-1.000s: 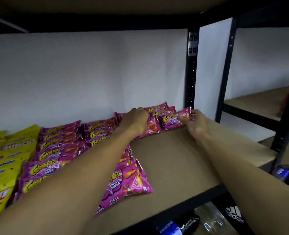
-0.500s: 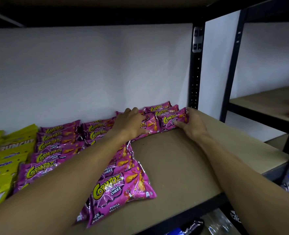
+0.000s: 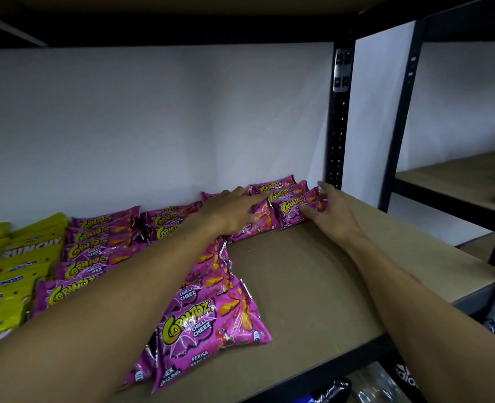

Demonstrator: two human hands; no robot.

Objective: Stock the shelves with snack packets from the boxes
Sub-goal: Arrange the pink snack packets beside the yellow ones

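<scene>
Pink Cornitoz snack packets lie in overlapping rows on a brown shelf board (image 3: 313,274). At the back right, a short row of pink packets (image 3: 287,199) leans against the white wall. My left hand (image 3: 234,210) lies flat on the packets just left of that row, fingers straight. My right hand (image 3: 332,212) touches the right end of the row, its fingers and thumb spread against the front packet. A loose stack of pink packets (image 3: 208,318) lies near the front edge under my left forearm.
Yellow snack packets (image 3: 10,274) fill the left end of the shelf. A black upright post (image 3: 338,120) stands behind the right hand. A second shelf unit (image 3: 458,178) with a red item is to the right. Dark bags and bottles sit below.
My right hand has opened out along the right end of the back row. My left hand has flattened and slid slightly right over the packets. The camera moved closer and lower.
</scene>
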